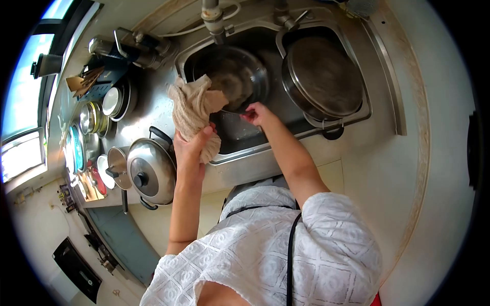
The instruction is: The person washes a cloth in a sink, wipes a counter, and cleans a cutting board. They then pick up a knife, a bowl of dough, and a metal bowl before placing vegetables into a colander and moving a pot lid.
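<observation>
My left hand is closed around a bunched beige cloth, held up at the front left of the sink. Over the sink's front part, the fingers of my right hand are pinched together. A thin pale edge runs from those fingers toward the cloth; I cannot make out whether it is a utensil or a rim. Just beyond both hands, a round metal basin with some water in it sits in the left bowl of the sink, below the tap.
A large dark-bottomed pan rests over the right sink bowl. On the counter to the left stand a lidded steel pot, another glass lid, stacked bowls and a blue utensil holder. A window is at far left.
</observation>
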`<state>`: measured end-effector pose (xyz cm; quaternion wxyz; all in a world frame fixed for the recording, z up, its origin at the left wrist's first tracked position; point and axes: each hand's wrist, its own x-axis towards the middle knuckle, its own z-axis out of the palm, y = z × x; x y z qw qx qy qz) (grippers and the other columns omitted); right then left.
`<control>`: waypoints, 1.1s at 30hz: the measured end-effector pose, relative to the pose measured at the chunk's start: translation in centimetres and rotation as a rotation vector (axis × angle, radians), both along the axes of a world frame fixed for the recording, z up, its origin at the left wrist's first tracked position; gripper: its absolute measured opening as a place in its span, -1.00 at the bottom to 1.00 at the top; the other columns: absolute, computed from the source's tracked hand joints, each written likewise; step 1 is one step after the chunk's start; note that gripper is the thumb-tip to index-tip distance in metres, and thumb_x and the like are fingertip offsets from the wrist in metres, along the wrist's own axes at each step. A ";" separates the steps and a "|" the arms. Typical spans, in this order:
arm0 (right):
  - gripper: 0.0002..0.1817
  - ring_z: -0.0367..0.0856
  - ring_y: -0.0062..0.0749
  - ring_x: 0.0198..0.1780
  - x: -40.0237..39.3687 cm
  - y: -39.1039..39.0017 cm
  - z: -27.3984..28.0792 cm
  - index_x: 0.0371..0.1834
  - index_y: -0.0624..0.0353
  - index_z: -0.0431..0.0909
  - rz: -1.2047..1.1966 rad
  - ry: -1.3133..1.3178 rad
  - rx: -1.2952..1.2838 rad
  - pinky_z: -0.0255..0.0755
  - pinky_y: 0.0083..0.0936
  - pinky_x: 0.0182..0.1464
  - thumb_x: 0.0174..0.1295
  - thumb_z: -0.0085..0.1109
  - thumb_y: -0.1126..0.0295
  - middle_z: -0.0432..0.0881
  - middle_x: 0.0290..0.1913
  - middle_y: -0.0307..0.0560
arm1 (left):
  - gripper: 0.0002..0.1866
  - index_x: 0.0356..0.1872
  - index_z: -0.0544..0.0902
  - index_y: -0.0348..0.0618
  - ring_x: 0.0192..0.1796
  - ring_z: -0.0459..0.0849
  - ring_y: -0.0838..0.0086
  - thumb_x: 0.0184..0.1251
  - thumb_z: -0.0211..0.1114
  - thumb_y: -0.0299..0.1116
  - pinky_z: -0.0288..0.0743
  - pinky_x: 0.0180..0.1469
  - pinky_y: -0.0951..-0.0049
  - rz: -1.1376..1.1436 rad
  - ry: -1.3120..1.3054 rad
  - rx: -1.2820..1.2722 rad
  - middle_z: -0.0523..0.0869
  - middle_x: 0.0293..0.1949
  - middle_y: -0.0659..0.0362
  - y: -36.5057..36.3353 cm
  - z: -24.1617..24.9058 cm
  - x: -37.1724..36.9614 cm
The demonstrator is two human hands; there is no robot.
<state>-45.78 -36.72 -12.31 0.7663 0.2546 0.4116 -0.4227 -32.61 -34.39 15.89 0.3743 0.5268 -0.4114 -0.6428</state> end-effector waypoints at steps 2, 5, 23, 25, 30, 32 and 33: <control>-0.86 0.52 -0.08 -0.45 -1.4 0.6 -0.9 -0.55 0.33 0.34 0.021 0.163 -0.088 0.54 -0.33 -0.44 -0.20 -0.07 0.48 0.47 -0.52 0.09 | -0.51 -0.12 0.36 -0.28 -0.30 0.51 0.52 -0.12 0.31 -0.37 0.39 -0.26 0.55 -0.014 0.022 -0.019 0.51 -0.34 0.15 0.0 0.4 0.1; -0.85 0.53 -0.07 -0.45 -3.3 1.4 -1.6 -0.55 0.37 0.37 0.020 0.245 -0.059 0.54 -0.35 -0.39 -0.23 -0.06 0.52 0.48 -0.51 0.10 | -0.51 -0.12 0.36 -0.28 -0.29 0.51 0.52 -0.12 0.31 -0.38 0.40 -0.26 0.55 0.026 0.051 -0.007 0.51 -0.34 0.16 -0.1 0.1 0.4; -0.63 0.50 -0.09 -0.34 -1.8 1.4 -2.9 -0.32 0.29 0.36 0.059 0.268 0.082 0.46 -0.13 -0.24 -0.05 0.20 0.23 0.47 -0.39 0.10 | -0.58 -0.16 0.38 -0.28 -0.35 0.53 0.51 -0.07 0.29 -0.36 0.45 -0.32 0.55 0.075 0.032 0.043 0.54 -0.39 0.13 -0.5 -2.8 1.8; -0.49 0.50 -0.06 -0.30 -2.3 2.3 -0.8 -0.11 0.23 0.36 -0.007 0.209 0.087 0.43 -0.17 -0.17 -0.08 0.25 0.17 0.49 -0.30 0.12 | -0.57 -0.16 0.38 -0.27 -0.35 0.53 0.51 -0.07 0.29 -0.36 0.45 -0.32 0.55 0.078 0.037 0.045 0.54 -0.38 0.13 -0.5 -2.6 1.6; -0.48 0.50 -0.30 -0.26 -4.5 3.2 9.8 0.04 0.19 0.34 0.437 0.851 -0.495 0.39 -0.47 -0.15 0.03 0.14 0.17 0.53 -0.25 0.01 | -0.46 -0.05 0.33 -0.26 -0.25 0.47 0.53 -0.13 0.31 -0.38 0.35 -0.18 0.55 0.102 0.066 0.139 0.49 -0.27 0.19 -0.7 -2.7 1.5; -0.63 0.49 -0.61 -0.35 -7.0 1.6 14.7 -0.09 0.21 0.46 0.421 1.199 -0.925 0.36 -0.64 -0.25 0.11 0.04 0.21 0.58 -0.37 -0.13 | -0.48 -0.07 0.33 -0.25 -0.27 0.48 0.53 -0.12 0.31 -0.38 0.36 -0.20 0.56 0.109 0.080 0.136 0.49 -0.28 0.19 -0.8 -3.1 1.4; -0.70 0.50 -0.61 -0.43 -8.9 0.3 17.1 -0.14 0.15 0.48 0.430 1.422 -0.878 0.37 -0.61 -0.33 0.10 0.04 0.25 0.57 -0.43 -0.06 | -0.48 -0.07 0.33 -0.25 -0.27 0.48 0.53 -0.12 0.31 -0.38 0.36 -0.20 0.56 0.110 0.088 0.132 0.49 -0.28 0.19 -0.8 -3.1 1.3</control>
